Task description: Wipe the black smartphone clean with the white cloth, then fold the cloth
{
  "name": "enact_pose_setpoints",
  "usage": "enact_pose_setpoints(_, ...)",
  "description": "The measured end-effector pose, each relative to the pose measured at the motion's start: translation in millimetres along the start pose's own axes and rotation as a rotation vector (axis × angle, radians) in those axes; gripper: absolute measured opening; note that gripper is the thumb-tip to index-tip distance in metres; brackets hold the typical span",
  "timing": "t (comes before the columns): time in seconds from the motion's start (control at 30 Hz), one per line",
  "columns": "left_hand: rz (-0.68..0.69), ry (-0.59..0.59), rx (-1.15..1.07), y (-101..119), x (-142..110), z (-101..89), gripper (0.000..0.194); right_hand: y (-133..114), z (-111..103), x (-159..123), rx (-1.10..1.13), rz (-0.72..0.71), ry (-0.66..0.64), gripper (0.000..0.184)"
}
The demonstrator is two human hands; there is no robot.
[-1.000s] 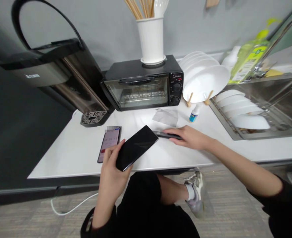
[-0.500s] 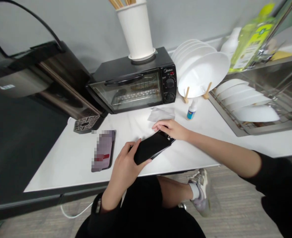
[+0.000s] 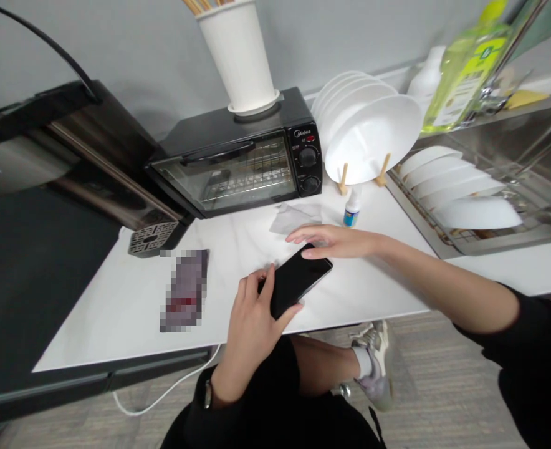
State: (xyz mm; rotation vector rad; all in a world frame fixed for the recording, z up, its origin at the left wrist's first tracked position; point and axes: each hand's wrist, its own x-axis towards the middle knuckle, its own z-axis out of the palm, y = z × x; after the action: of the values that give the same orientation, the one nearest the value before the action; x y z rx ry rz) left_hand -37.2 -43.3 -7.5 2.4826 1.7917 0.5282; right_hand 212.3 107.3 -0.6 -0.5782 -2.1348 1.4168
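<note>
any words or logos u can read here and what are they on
"Midea" on the black toaster oven, above the dials
green liquid bottle: label too blurred to read
small dropper bottle: blue label too small to read
phone on the counter: screen pixelated, unreadable

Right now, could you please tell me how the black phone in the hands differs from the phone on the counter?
The black phone is gripped in the left hand, tilted, while the other phone lies flat on the white counter. The black phone's screen is dark; the other phone's face is pixelated, with a red patch. Both are slim and rectangular.
</note>
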Motion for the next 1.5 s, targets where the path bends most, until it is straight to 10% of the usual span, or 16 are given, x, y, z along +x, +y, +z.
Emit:
enact_pose_setpoints(0.3, 0.048, -0.014, 0.002, -5.7, 4.0, -3.1, 0.083, -2.9, -17.0, -14.0, -0.271, -0.057, -0.257, 0.091)
enact_pose_setpoints(0.77, 0.106, -0.027, 0.166, 11.2, 3.2, 1.2, 0.085, -11.6, -14.1, -15.7, -0.250, -0.009, -0.302, 0.083)
enact_pose_setpoints(1.03, 0.054, -0.082, 0.105, 19.0, 6.7, 1.8, 0.077, -3.5, 14.8, 3.3, -0.375, -0.072, 0.013, 0.036)
enact_pose_setpoints(1.23, 0.033, -0.136, 0.017, 29.8, 12.3, 3.9, 0.078, 13.1, 9.2, 21.5, -0.559, -0.054, 0.386, 0.036)
enact_pose_setpoints(1.5, 0.118, -0.110, -0.100, 1.5, 4.9, -3.5, 0.092, -12.2, 67.0, -1.5, -0.704, -0.094, 0.299, 0.035)
